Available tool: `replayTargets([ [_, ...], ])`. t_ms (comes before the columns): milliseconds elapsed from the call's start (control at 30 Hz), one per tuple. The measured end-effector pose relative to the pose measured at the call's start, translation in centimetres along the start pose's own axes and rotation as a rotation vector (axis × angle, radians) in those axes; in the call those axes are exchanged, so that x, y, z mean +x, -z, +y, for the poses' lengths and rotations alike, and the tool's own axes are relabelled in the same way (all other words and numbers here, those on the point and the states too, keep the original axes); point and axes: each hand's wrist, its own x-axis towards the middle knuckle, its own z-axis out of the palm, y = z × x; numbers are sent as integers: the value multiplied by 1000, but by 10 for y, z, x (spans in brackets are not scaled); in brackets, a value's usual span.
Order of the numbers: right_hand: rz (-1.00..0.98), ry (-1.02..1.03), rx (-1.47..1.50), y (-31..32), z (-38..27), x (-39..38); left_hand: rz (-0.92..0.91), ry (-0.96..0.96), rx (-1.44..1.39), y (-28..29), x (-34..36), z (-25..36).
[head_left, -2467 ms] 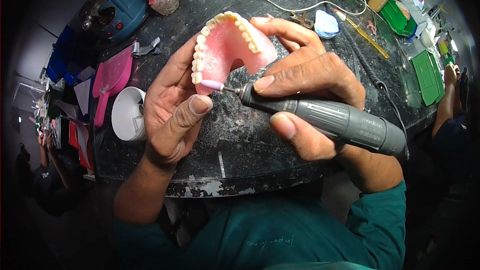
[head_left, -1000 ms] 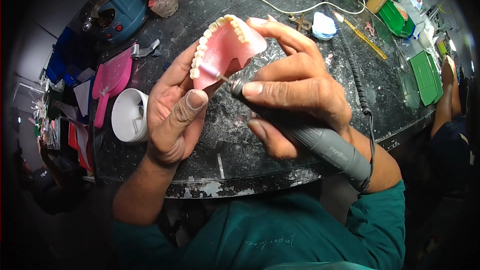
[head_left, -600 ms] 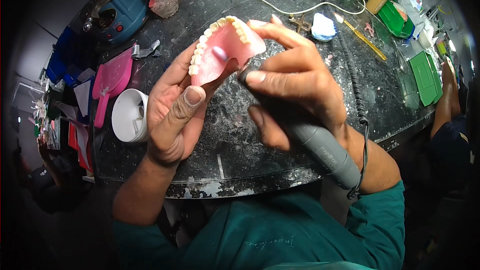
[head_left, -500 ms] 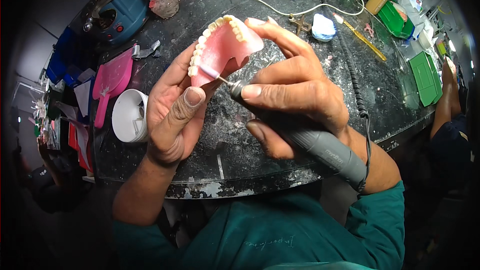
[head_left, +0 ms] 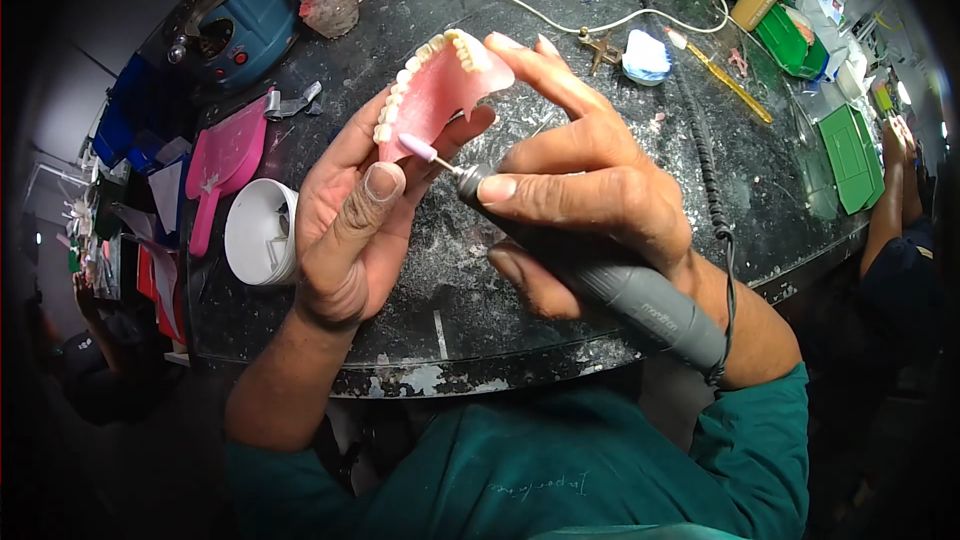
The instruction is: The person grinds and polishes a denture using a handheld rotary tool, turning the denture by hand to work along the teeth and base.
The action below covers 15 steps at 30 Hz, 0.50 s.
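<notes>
My left hand [head_left: 350, 220] holds a pink denture [head_left: 432, 100] with a curved row of cream teeth, tilted, thumb at its near end and fingers behind it. My right hand [head_left: 590, 185] is closed round a dark grey rotary handpiece [head_left: 660, 312], whose thin shank carries a pale lilac grinding tip [head_left: 418, 148] at the denture's near left end, apparently touching it. A coiled cord [head_left: 718, 200] runs from the handpiece's back end up across the bench [head_left: 470, 330]. The raised fingertips of my right hand are by the denture's right side; whether they touch it I cannot tell.
Around me are a white tub [head_left: 258, 230], a pink dustpan [head_left: 222, 155], a blue machine [head_left: 235, 25], a yellow-handled brush [head_left: 730, 75], a light blue lump [head_left: 648, 58] and green trays [head_left: 850, 160]. Co-workers' arms show at the left [head_left: 88, 305] and right [head_left: 890, 200] edges.
The handpiece has swung to point more steeply up-left since the oldest frame. The denture has tilted and shifted slightly left. The tip briefly sat further inside the denture, then returned to its near end.
</notes>
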Motion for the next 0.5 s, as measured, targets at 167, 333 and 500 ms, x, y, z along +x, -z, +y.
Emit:
replayTargets([
  [167,68,-36,26,-3,3,-3,12,12,2,-1,0,0],
  [333,31,-20,28,-4,7,-7,23,25,-59,-5,-1,1],
  [500,-72,-14,10,2,-3,-1,45,52,-93,-4,-1,1],
])
